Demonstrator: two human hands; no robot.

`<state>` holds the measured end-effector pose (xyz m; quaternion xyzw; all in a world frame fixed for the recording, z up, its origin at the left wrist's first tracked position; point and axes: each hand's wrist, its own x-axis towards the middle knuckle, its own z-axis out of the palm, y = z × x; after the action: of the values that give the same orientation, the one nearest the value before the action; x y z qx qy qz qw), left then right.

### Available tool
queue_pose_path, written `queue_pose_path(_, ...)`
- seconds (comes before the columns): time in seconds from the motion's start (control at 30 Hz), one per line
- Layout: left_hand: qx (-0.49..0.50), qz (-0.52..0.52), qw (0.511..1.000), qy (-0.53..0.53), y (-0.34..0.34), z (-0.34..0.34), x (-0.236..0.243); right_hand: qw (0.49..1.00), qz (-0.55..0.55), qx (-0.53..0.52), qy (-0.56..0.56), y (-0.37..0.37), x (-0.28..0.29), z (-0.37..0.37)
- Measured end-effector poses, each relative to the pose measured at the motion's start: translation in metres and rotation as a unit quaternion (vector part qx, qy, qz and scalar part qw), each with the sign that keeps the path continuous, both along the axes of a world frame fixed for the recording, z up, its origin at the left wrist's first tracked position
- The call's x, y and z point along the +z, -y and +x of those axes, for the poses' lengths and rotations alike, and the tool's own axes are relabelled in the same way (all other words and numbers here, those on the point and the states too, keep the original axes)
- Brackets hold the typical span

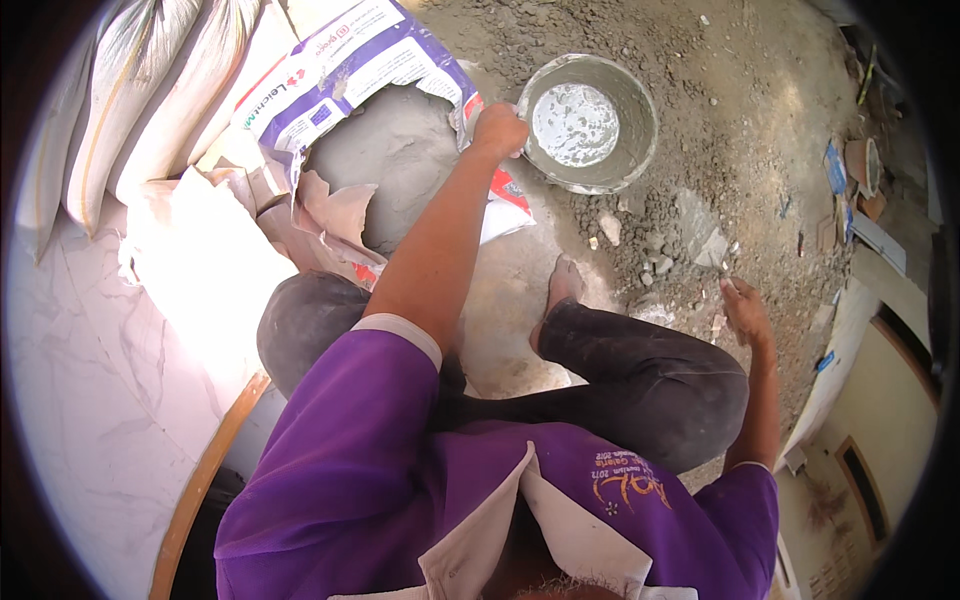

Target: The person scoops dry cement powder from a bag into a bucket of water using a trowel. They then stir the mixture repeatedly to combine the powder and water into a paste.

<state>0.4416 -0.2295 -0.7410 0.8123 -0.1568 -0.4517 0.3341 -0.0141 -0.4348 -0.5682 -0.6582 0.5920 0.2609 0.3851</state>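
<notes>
My left hand (497,130) grips the left rim of a round grey basin (635,115), which has pale wet residue on its bottom. Just left of that hand lies a torn-open white and purple sack (330,45) with grey powder (385,165) showing inside. My right hand (745,310) is closed on the handle of a flat trowel (705,230) at the right, its dull metal blade low over the gritty ground. My bare foot (563,285) rests on the concrete between the sack and my right hand.
Several full pale sacks (150,90) are piled at upper left, above white marbled slabs (90,380) and a wooden strip (215,470). Rubble and pebbles (655,260) cover the ground. Scraps and containers (862,165) lie along the right, near a pale wall (845,400).
</notes>
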Motion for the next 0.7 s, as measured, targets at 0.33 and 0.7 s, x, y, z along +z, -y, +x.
queue_pose_path(0.33, -0.156, 0.01, 0.762, 0.628, -0.071, 0.229, 0.202, 0.867, -0.04, 0.463, 0.182, -0.101, 0.027, 0.317)
queue_pose_path(0.7, 0.249, -0.422, 0.788, 0.372, -0.098, 0.112, 0.305, 0.884, -0.134, 0.413, 0.172, -0.222, -0.103, 0.381)
